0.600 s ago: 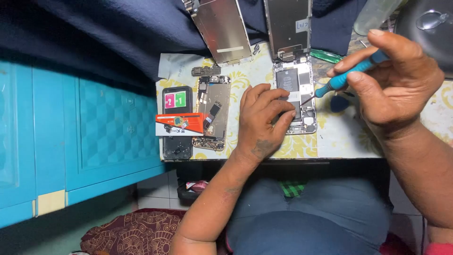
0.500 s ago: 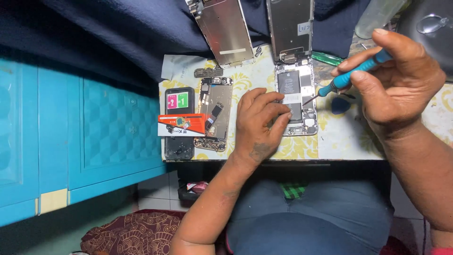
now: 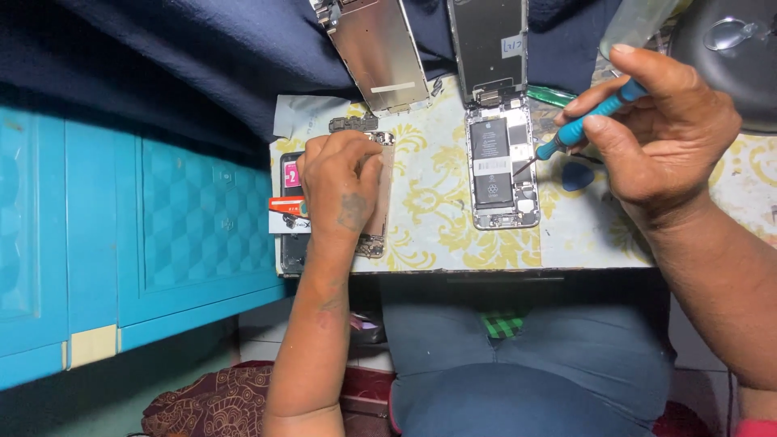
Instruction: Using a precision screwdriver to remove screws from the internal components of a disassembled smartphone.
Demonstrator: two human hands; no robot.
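Blue-handled screwdriver [image 3: 589,121] stays pinched in my right hand [image 3: 664,137], tip beside the opened phone [image 3: 500,166]. My left hand [image 3: 340,182] has left that phone and now curls, fingers down, over the second phone body [image 3: 374,218] further left, so work shifts there.

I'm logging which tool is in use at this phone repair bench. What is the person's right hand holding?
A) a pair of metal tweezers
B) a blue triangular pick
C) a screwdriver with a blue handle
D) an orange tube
C: the right hand grips a blue-handled screwdriver, its thin tip angled down at the edge of the opened phone, while the blue pick lies loose on the table.
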